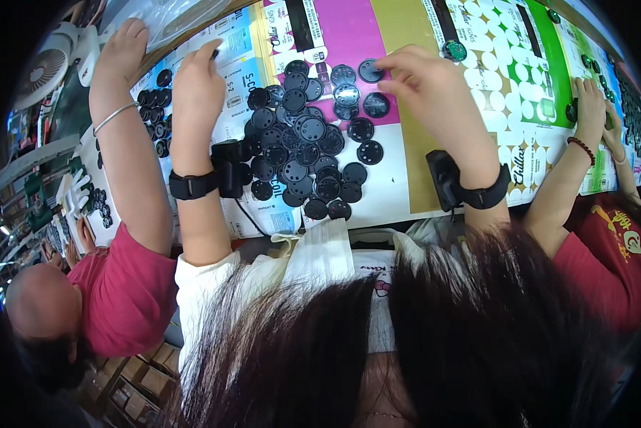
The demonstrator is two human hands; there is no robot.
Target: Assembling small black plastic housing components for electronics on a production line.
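Bright, even overhead light; soft short shadows under the black discs (302, 153). Glare on the glossy tabletop (388, 178) sheets. Strong fisheye bending and dark vignette at rim; near hair blurred.

head view, steeply downward, close over table (406, 178)

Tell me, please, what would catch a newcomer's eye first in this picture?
First, the heap of black round discs spread over the colourful printed sheets in the middle of the table. The right hand pinches one disc at the heap's far edge, while the left hand rests further left, each wrist wearing a black band. Co-workers in red shirts sit on either side, one arm reaching in from the left.
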